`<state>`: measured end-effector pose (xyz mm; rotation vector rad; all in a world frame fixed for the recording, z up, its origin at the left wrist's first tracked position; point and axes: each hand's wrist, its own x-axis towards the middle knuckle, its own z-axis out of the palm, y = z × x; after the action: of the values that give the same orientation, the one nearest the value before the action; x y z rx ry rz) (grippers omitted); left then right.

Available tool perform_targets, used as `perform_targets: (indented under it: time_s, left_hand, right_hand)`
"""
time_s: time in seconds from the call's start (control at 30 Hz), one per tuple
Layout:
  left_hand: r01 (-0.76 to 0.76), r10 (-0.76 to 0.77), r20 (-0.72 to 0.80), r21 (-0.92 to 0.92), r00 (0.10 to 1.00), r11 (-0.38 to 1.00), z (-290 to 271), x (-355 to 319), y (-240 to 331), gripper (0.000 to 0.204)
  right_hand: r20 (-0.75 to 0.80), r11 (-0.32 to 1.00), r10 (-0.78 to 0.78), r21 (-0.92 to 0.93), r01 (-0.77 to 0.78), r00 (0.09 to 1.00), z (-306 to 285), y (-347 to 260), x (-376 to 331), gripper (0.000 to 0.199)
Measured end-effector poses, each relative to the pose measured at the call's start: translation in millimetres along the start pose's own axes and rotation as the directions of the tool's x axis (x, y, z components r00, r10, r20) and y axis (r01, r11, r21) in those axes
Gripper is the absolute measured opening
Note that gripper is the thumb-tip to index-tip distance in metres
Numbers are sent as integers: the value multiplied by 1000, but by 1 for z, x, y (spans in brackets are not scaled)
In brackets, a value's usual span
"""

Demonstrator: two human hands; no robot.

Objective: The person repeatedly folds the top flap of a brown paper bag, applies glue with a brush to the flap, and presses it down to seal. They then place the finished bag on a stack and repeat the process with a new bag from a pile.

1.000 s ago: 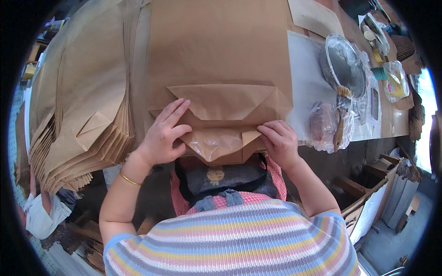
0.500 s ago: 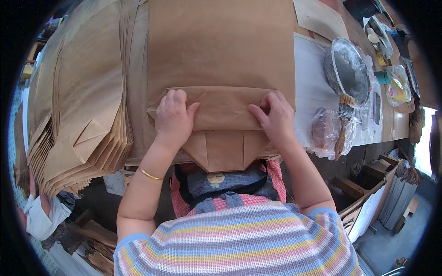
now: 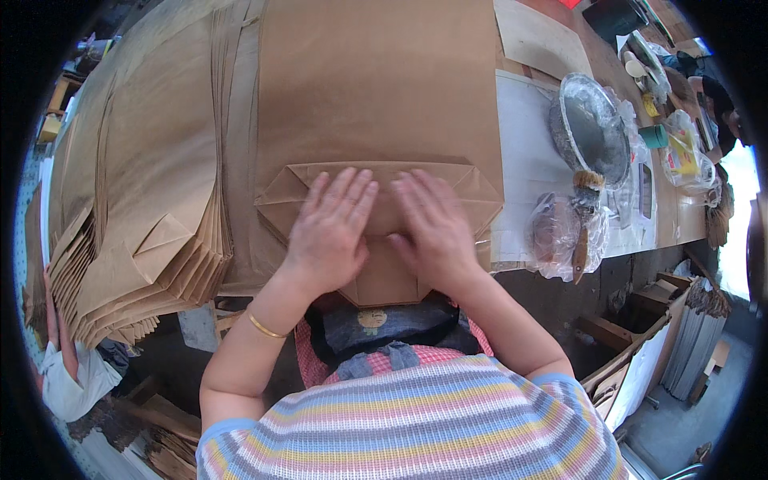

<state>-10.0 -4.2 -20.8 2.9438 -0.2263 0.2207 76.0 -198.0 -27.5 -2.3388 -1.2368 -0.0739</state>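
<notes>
Both hands lie flat with fingers spread, gripping nothing: the left hand (image 3: 328, 232) and right hand (image 3: 432, 232) press side by side on the folded bottom flap (image 3: 376, 188) of the brown paper bag (image 3: 376, 96). The bag's long axis runs straight away from them across the worktop (image 3: 524, 152).

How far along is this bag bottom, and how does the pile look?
Done: the bottom flaps of the brown paper bag are folded in, and a fanned stack of folded bags lies to its left. In hand: the left hand and right hand press flat on the folded bottom. Left: lifting the hands off; this bag is not on the stack yet.
</notes>
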Motion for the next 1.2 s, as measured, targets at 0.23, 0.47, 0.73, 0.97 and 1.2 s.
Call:
perform_targets:
  time_s: [0.23,0.47,0.73,0.97,1.2]
  left_hand:
    - [236,-218,252,-41,943,971,8,4,-5,96]
    - [302,-539,347,547,767,781,-24,24,36,84]
    - [85,-99,25,339,995,937,1,55,19,25]
    - [80,-51,-64,641,997,764,-156,-33,-63,31]
    - [392,-360,-164,502,918,771,-201,-171,-140,43]
  right_hand:
    - [189,998,68,-10,-68,980,1,6,1,86]
    - [-170,956,203,245,-159,964,-42,35,0,50]
    - [-84,932,49,363,-15,995,-42,25,7,36]
    - [-18,913,-27,407,32,999,-25,25,12,25]
    - [53,904,-25,428,0,998,-9,24,7,21]
